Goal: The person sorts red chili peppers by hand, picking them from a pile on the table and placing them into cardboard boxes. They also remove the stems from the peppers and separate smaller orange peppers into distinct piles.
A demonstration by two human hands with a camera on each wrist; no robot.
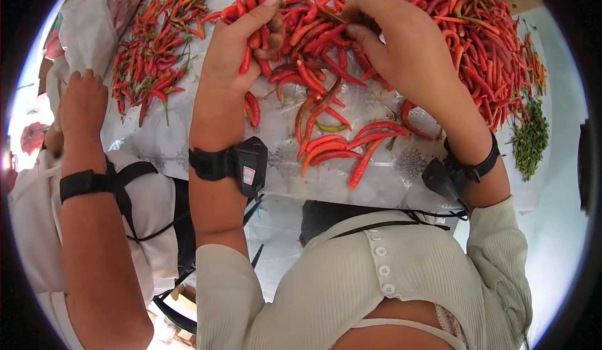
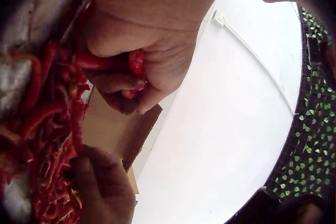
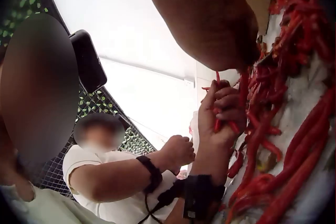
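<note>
My left hand [image 1: 241, 46] grips several red chili peppers [image 2: 137, 64]; their ends stick out between the curled fingers and past the thumb. To its right, my right hand [image 1: 407, 39] is bent down over the middle heap of chili peppers [image 1: 307, 30]. Its thumb and forefinger come together right at a dark olive chili pepper [image 1: 330, 15]; I cannot tell whether they pinch it. In the right wrist view those fingertips are hidden behind the hand. Loose red chili peppers [image 1: 370, 143], one of them yellowish-green, lie on the patterned cover [image 1: 276, 168] nearer my body.
A large heap of red chili peppers [image 1: 476, 42] lies at the right, beside a small pile of green stems [image 1: 531, 140]. More thin chili peppers [image 1: 150, 61] spread at the left. Another person's arm [image 1: 94, 174] is close on the left, by a pale plastic bag [image 1: 94, 24].
</note>
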